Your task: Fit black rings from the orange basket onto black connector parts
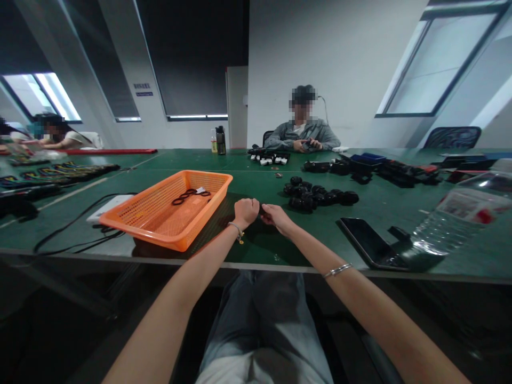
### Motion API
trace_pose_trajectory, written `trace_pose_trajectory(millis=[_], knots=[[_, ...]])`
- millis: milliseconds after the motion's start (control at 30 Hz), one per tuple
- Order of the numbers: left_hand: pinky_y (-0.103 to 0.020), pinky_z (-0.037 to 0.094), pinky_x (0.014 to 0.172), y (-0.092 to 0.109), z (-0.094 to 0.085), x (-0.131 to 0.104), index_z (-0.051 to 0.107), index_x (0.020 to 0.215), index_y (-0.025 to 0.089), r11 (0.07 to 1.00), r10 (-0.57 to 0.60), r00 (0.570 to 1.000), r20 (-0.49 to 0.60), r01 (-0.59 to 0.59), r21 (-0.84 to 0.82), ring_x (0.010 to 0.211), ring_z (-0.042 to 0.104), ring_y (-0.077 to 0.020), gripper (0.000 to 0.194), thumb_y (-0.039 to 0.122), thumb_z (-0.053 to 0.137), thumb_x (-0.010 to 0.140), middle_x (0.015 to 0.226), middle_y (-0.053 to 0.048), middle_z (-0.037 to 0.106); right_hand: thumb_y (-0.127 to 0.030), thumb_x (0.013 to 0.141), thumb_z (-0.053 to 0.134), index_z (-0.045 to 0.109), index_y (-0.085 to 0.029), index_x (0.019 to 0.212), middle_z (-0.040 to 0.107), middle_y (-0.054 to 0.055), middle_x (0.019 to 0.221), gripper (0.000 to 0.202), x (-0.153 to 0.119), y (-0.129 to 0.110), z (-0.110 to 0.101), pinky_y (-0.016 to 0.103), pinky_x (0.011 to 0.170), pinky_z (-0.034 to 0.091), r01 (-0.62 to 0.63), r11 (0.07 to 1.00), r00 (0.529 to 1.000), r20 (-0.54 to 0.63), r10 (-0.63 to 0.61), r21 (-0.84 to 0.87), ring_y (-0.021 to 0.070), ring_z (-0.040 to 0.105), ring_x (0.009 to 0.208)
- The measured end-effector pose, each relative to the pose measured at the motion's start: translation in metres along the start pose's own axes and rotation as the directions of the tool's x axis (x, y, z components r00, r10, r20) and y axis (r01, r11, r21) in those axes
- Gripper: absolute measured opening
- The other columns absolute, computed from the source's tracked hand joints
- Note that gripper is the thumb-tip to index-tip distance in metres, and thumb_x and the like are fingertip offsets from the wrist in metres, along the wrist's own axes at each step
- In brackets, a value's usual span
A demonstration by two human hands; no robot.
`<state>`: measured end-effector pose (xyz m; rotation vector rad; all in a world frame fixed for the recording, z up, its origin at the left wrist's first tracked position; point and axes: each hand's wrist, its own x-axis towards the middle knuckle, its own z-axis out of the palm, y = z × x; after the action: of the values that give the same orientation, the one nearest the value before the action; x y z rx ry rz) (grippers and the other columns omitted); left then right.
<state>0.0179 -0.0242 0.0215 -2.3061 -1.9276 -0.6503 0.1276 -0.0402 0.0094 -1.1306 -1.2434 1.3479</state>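
Note:
My left hand (246,212) is closed, with its fist just above the green table (256,250). Close on its right, my right hand (276,217) pinches a small black piece (261,210) that sits between the two hands. Most of that piece is hidden by my fingers, so its kind cannot be made out. To the left stands an orange plastic basket (176,234) with a few black rings (184,197) inside. A cluster of round black parts (316,196) lies beyond my right hand.
A phone (366,242) and a large clear water bottle (452,213) are at the right. A white power strip (110,209) with black cords lies left of the basket. Across the table a person (304,130) holds a dark object. Black parts (384,168) line the far right.

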Motion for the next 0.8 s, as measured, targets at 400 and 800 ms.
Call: trace_pose_trajectory(millis=[400,800], knots=[[-0.027,0.043,0.071,0.002,0.009,0.007,0.065,0.084,0.015,0.972,-0.146,0.988,0.042,0.151,-0.178,0.086,0.061,-0.0202,0.055,0.038,0.015,0.088,0.090,-0.012,0.066,-0.024,0.073,0.051,0.055,-0.019,0.081,0.056,-0.002,0.058,0.009,0.010,0.000,-0.009,0.023,0.051,0.039,0.089,0.966,0.987,-0.111,-0.119,-0.242,0.0104,0.050,0.050],[-0.028,0.043,0.070,0.002,0.011,0.005,0.059,0.084,0.016,0.986,-0.094,0.990,0.105,0.107,-0.129,0.084,0.061,-0.0209,0.029,0.031,0.033,0.083,0.086,-0.010,0.066,-0.031,0.066,0.061,0.056,-0.013,0.084,0.056,0.016,0.093,0.026,0.007,-0.002,-0.045,0.037,0.070,0.041,-0.160,0.233,0.794,-0.265,-0.547,-0.959,0.0284,0.046,0.092]])
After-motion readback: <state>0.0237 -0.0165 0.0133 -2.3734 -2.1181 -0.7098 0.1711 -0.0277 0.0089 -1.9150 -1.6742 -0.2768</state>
